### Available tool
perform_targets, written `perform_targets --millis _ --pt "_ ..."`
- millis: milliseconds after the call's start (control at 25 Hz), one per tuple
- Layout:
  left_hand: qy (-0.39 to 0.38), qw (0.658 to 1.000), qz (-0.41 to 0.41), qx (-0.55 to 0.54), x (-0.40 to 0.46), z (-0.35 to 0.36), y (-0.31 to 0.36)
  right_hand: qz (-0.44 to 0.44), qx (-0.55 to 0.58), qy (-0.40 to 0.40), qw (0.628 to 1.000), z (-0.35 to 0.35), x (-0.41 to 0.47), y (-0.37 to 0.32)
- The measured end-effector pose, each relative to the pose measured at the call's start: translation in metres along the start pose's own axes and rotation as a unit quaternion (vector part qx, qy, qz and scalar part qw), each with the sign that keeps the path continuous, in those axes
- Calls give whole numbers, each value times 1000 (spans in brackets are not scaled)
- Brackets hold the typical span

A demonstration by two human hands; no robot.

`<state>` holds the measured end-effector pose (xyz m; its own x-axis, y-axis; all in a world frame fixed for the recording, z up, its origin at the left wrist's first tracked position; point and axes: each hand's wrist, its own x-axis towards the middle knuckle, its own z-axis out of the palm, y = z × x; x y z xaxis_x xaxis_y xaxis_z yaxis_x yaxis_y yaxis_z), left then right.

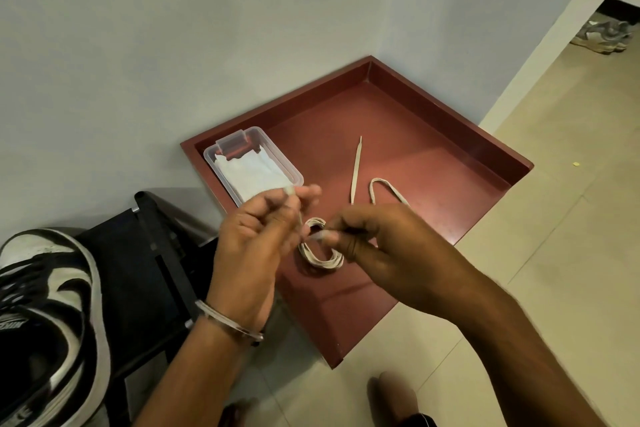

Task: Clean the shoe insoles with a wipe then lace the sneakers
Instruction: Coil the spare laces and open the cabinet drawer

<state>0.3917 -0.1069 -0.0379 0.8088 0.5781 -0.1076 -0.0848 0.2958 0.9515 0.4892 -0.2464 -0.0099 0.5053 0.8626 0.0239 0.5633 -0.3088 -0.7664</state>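
From the head view, I have both hands raised over the near corner of the red tray (450, 135), working a coiled cream shoelace (320, 255) loose, I judge, for lacing. My left hand (256, 236) pinches a strand, fingers curled; my right hand (377, 246) pinches the coil's top. The sneaker (48, 315) waits left of the tray.
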Motion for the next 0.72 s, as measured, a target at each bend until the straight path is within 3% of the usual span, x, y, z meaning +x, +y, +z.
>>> perform_targets --millis 160,360,560,720 --pt "-96 987 51 121 -7 9 -3 -69 -15 131 989 -7 5 1" --pt "-184 977 -52 96 -9 7 3 -62 19 209 976 -3 7 13" --pt "-217 960 -159 -70 -13 6 8 50 199 172 964 6 10 17" --pt "-145 950 -143 -237 -11 6 12 82 167 122 975 10 12 21"
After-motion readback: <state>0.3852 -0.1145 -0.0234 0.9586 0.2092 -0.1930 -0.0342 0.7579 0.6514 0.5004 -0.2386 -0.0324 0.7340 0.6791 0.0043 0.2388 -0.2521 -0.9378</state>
